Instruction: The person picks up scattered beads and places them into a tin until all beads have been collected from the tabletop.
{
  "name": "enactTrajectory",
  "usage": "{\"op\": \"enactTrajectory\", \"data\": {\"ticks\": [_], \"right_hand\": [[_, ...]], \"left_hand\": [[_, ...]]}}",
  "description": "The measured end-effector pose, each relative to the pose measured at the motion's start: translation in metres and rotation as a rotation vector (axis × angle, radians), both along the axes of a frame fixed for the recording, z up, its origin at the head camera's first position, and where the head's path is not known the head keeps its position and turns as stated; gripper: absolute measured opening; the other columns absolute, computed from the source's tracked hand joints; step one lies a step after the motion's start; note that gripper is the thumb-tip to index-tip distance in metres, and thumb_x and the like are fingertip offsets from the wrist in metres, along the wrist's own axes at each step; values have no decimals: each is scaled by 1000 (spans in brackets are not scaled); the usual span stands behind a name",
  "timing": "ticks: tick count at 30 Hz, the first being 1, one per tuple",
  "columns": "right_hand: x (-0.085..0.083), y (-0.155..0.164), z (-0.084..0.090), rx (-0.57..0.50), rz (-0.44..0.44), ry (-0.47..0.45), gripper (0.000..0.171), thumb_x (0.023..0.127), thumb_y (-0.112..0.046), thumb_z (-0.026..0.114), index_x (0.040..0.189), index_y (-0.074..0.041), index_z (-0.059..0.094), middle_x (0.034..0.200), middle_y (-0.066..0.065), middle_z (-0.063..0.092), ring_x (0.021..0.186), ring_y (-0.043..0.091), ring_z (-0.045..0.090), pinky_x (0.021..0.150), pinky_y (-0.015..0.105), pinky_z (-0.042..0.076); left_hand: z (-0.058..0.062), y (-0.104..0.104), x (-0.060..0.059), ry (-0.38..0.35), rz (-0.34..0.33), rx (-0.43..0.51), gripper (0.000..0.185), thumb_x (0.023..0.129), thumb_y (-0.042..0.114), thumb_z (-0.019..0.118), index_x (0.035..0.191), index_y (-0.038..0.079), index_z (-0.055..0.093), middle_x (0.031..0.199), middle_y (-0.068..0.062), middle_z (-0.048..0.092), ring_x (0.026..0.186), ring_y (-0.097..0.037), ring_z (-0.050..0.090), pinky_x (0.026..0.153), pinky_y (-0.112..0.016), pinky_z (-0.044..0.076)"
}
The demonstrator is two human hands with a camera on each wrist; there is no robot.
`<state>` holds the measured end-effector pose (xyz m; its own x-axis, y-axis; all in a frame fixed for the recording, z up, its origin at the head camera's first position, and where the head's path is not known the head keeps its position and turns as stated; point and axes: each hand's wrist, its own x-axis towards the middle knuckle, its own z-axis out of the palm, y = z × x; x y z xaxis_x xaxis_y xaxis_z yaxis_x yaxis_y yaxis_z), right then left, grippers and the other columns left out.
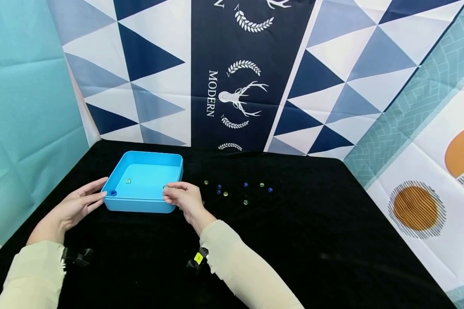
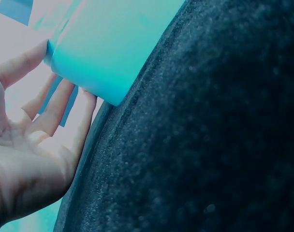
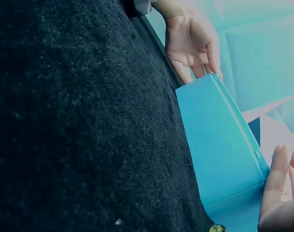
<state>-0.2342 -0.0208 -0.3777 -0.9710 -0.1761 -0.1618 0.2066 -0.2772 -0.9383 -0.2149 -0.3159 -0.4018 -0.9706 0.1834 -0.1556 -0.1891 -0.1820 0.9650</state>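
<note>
A light blue square tray [image 1: 139, 205] sits on the black cloth, left of the middle. My left hand [image 1: 94, 195] lies with straight fingers against the tray's [image 2: 108, 43] front left corner, palm [image 2: 36, 145] open. My right hand [image 1: 174, 192] rests at the front right corner, its index finger along the rim. In the right wrist view its fingers [image 3: 277, 188] stand fairly straight beside the tray's wall [image 3: 224, 145], with nothing seen between them. Inside the tray lie a yellow-green marble [image 1: 128, 181] and a blue marble [image 1: 113, 193]. A small greenish marble [image 1: 165, 187] shows by my right fingertips.
Several blue and yellow-green marbles [image 1: 245, 201] are scattered on the black cloth [image 1: 313, 240] right of the tray. One marble [image 3: 217, 228] lies by the tray's near corner. Patterned cloth walls stand behind and on both sides.
</note>
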Motion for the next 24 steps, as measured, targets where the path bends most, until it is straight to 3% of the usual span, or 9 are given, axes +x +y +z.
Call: {"op": "enactTrajectory", "data": {"ticks": [10, 24], "right_hand": [[0, -1, 0, 5, 11, -10, 27, 78, 4, 70, 104, 9, 65, 74, 10, 68, 61, 12, 64, 63, 24, 56], [10, 19, -3, -11, 24, 23, 28, 79, 5, 68, 105, 13, 63, 72, 10, 67, 60, 12, 63, 58, 21, 54]], "left_hand": [[1, 0, 1, 5, -7, 28, 41, 92, 7, 58, 125, 31, 54, 132, 0, 32, 98, 1, 58, 83, -17, 49], [2, 0, 3, -1, -7, -5, 53, 93, 9, 59, 139, 28, 42, 141, -7, 23, 99, 3, 57, 85, -17, 48]]}}
